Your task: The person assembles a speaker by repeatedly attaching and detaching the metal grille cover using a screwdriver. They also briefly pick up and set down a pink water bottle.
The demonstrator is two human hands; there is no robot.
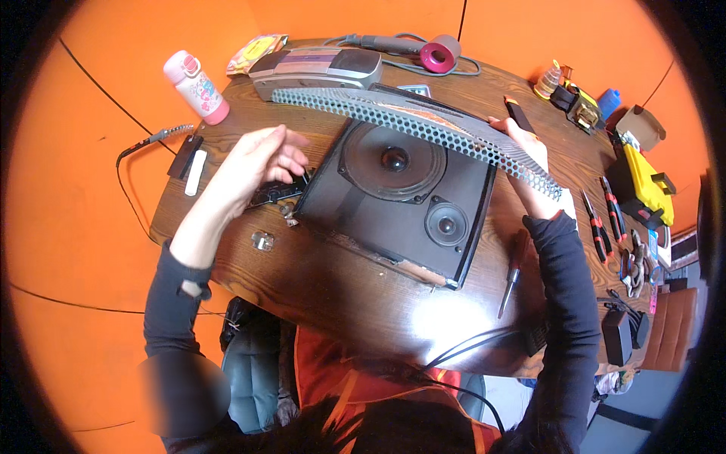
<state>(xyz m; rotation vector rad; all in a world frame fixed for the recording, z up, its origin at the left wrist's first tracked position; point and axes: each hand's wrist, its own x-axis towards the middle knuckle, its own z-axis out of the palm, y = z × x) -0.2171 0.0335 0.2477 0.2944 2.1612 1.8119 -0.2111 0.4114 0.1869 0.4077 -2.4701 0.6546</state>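
My right hand (pixel 523 147) grips the right end of a perforated metal speaker grille (pixel 408 125), which is raised and tilted above a black speaker box (pixel 355 216). The box lies face up on the table, showing a large round cone (pixel 395 159) and a smaller one (pixel 447 225). To the left of the box, my left hand (pixel 271 155) hovers with loosely bent, parted fingers and no visible object in them. Just below it lie a dark flat part (pixel 274 192) and a small metal piece (pixel 287 213), partly hidden by the hand.
On the wooden table (pixel 302 276), a screwdriver (pixel 514 272) and red-handled pliers (pixel 596 227) lie to the right. A yellow toolbox (pixel 643 185) stands beyond them. Behind the grille are a silver stereo (pixel 318 69) and hair dryer (pixel 439 56); a pink-white bottle (pixel 198 89) stands far left.
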